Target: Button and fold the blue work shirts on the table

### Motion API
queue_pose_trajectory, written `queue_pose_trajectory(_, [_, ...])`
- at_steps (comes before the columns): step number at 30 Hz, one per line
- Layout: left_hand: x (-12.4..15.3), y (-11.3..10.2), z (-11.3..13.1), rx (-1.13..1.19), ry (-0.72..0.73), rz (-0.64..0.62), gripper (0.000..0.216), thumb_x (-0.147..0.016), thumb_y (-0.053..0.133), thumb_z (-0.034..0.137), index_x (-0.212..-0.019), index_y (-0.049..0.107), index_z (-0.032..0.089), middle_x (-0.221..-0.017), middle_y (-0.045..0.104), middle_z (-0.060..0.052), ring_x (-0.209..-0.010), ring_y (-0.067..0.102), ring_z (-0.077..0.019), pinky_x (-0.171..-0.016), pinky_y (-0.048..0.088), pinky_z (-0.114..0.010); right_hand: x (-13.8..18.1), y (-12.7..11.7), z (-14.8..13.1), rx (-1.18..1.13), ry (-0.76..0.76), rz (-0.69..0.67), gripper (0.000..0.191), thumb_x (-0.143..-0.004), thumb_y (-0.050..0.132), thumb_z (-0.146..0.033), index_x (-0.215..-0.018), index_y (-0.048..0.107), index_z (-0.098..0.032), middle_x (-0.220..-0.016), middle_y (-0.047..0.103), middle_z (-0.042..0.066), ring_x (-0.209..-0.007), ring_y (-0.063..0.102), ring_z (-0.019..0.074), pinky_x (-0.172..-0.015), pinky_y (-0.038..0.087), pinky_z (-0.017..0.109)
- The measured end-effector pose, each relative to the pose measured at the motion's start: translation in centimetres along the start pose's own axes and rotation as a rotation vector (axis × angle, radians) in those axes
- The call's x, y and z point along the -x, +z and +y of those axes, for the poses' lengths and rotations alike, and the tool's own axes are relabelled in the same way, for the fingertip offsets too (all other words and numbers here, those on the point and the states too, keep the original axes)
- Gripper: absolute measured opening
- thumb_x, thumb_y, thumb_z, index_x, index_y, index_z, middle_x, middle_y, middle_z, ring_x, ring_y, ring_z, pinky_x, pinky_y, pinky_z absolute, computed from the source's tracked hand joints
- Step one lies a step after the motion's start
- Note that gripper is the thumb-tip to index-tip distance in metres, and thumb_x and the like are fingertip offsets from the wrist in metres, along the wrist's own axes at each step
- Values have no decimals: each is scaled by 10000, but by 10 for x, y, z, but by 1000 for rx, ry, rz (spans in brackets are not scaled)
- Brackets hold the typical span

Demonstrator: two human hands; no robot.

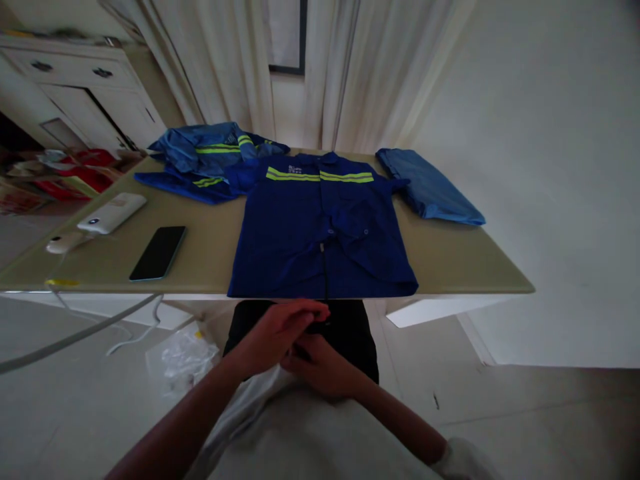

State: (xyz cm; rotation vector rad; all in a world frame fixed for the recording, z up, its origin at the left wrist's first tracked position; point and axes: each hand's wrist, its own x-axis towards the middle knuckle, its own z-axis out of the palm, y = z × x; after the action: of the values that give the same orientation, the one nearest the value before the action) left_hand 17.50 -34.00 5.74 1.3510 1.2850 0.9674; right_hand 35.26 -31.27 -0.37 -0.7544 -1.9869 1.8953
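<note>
My left hand (280, 333) is raised over my lap, just in front of the table edge. Its fingers stretch to the right, loosely bent, and nothing shows in them. Close below it, my right hand (325, 365) points left with bent fingers. The fingertips are partly hidden near my left palm, so whether they hold anything does not show. Beyond both hands, a dark blue work jacket (285, 220) with yellow-and-grey reflective stripes lies spread on the table, collar away from me. Its hem is at the front edge, and one sleeve is folded across the front. Neither hand touches it.
More striped blue work clothes (187, 150) lie heaped at the back left of the table (210, 253). Folded blue clothing (435, 190) lies at the right. A black-screened phone (159, 253), a white device (113, 213) and a cable (85, 339) are at the left. A plastic bag (187, 357) sits on the floor.
</note>
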Motion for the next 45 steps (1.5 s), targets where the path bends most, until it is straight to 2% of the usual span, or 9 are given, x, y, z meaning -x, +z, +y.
queue_pose_trajectory(9, [28,5,-75,-256,-238,-1,478,-1043,429,528,-830,685,185,-798,678,-28,-761,599,-181,-723,434,-294,8,-9,38,-153,141,441,696,-1014,421,-759,-939,771,-163,-647,459,-21,-620,435,128,-630,369,274])
queue_pose_trajectory(13, [41,18,-88,-209,-255,-133,333,-913,640,452,-740,703,174,-825,684,-29,-777,591,-169,-709,433,-264,10,-8,27,-154,82,367,644,-1018,466,-732,-1016,804,-184,-731,562,10,-679,498,131,-650,377,260])
queue_pose_trajectory(18, [23,35,-100,-290,-140,259,228,-787,672,265,-990,743,189,-803,679,-19,-720,586,-167,-691,456,-257,10,3,8,-262,-52,97,600,-1022,504,-699,-1013,819,-189,-877,644,48,-711,543,124,-671,402,254])
queue_pose_trajectory(24, [23,5,-106,-184,-118,-57,204,-816,738,384,-758,801,199,-734,719,-27,-751,631,-177,-736,489,-246,16,-12,46,-509,29,276,660,-944,564,-777,-879,758,-149,-798,622,49,-689,539,138,-666,401,269])
queue_pose_trajectory(30, [61,-36,-129,732,-228,623,392,-691,896,536,-747,673,218,-808,673,-1,-682,600,-148,-661,563,-278,62,-50,96,-72,258,255,698,-956,489,-800,-694,656,-176,-777,614,41,-779,556,182,-786,440,326])
queue_pose_trajectory(34, [77,-51,-127,985,-296,690,388,-753,878,461,-789,585,209,-673,491,68,-466,343,-54,-435,416,-209,78,-54,123,373,392,222,500,-944,590,-664,-724,699,-228,-768,665,51,-805,618,223,-751,449,333])
queue_pose_trajectory(38, [70,-70,-105,1081,-284,817,398,-737,851,407,-774,504,215,-734,531,39,-673,557,-141,-633,582,-316,61,-42,124,744,507,149,191,-881,672,-367,-769,736,-227,-815,721,114,-814,701,285,-736,488,364])
queue_pose_trajectory(42, [67,-79,-94,917,-287,556,487,-753,834,543,-733,472,217,-656,444,54,-551,412,-104,-593,520,-291,52,-38,110,840,234,169,418,-839,614,-144,-1228,728,-244,-1248,717,137,-1117,681,291,-933,510,378])
queue_pose_trajectory(45, [74,-75,-106,489,-330,304,459,-753,837,584,-732,574,208,-659,507,38,-576,439,-107,-629,491,-254,61,-43,100,623,32,-10,317,-916,546,-167,-1118,770,-266,-1111,744,71,-1023,687,223,-878,502,293])
